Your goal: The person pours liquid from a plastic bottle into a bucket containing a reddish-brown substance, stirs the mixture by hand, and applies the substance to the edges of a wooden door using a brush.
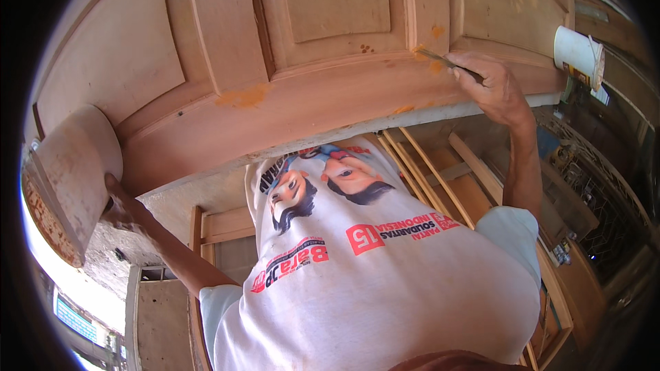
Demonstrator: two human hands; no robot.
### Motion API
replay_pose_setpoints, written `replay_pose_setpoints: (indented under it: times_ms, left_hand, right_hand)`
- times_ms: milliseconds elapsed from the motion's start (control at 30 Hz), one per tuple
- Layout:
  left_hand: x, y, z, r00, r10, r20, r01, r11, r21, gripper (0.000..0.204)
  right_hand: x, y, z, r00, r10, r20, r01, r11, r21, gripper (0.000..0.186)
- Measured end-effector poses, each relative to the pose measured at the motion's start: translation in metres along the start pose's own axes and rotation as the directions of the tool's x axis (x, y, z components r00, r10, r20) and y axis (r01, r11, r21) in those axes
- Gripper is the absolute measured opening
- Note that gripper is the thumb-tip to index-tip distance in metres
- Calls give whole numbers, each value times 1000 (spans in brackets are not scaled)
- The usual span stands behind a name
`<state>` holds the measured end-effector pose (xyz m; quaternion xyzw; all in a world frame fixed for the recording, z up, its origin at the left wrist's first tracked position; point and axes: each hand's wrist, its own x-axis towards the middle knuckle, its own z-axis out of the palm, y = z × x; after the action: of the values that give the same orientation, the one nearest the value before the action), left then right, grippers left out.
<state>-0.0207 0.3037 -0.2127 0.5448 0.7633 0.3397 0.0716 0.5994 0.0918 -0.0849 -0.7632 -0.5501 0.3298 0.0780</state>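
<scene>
A slim tool [435, 57] with a dark handle is pinched in my right hand [489, 88]. Its tip touches an orange filler patch [419, 52] where an upright rail meets the lower rail of a panelled wooden door [344, 86]. Whether it is a putty knife or another narrow tool, I cannot tell. At the left, my left hand [122, 207] is against the side of a pinkish, drum-shaped object [82, 158] with a rusty-looking end. Shadow and that object hide part of its fingers. Another orange patch [244, 96] marks the lower rail.
A white cylindrical container [576, 48] is by the door's right end. Below the pale edge [412, 115] under the door, long wooden strips [440, 178] and frames lean at the right. A pale cabinet-like box [161, 323] is at the lower left.
</scene>
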Motion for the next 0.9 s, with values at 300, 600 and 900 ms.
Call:
replay_pose_setpoints:
  times_ms: [300,600,900]
  left_hand:
    - [44,8,44,997,-73,-24,75,985,152,118]
    - [47,18,55,993,111,-38,-108,992,68,110]
    - [40,25,56,999,-13,-36,15,999,52,103]
  right_hand:
    - [23,-6,-18,954,-239,180,284,912,-295,29]
    - [51,-35,-37,790,-344,507,609,529,-591,35]
    - [81,-45,-42,745,-369,555,664,491,-565,29]
